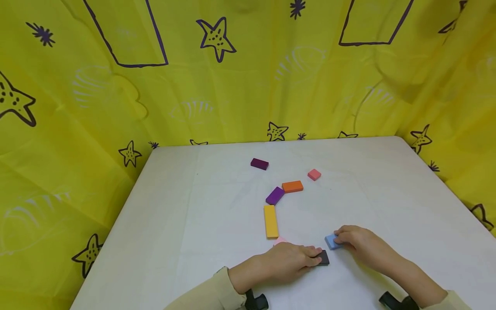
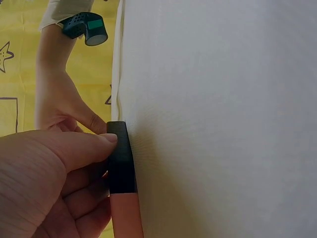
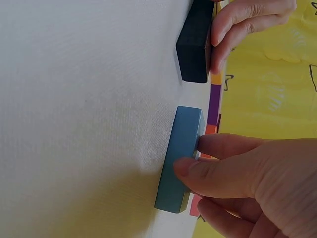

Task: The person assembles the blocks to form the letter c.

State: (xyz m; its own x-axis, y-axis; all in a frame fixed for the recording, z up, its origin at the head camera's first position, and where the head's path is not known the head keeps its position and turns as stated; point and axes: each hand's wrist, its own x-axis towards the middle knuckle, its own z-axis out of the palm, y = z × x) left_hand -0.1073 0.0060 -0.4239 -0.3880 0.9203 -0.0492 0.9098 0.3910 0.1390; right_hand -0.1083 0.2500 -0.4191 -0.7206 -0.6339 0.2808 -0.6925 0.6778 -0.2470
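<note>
On the white tabletop (image 1: 217,258), my left hand (image 1: 288,261) pinches a black block (image 1: 323,258), its thumb against the near side in the left wrist view. A pink block (image 2: 127,214) touches the black one's end there; the head view shows only its corner past the hand. To the right, my right hand (image 1: 362,245) holds a light blue block (image 3: 179,161) between thumb and fingers. A small gap separates the blue block from the black one. In the right wrist view, left-hand fingertips (image 3: 233,25) lie along the black block.
A yellow block (image 1: 271,221), a purple block (image 1: 275,196) and an orange block (image 1: 292,186) run end to end in a bending line. Farther back lie a coral block (image 1: 314,174) and a maroon block (image 1: 259,164). Yellow patterned cloth (image 1: 248,86) surrounds the table.
</note>
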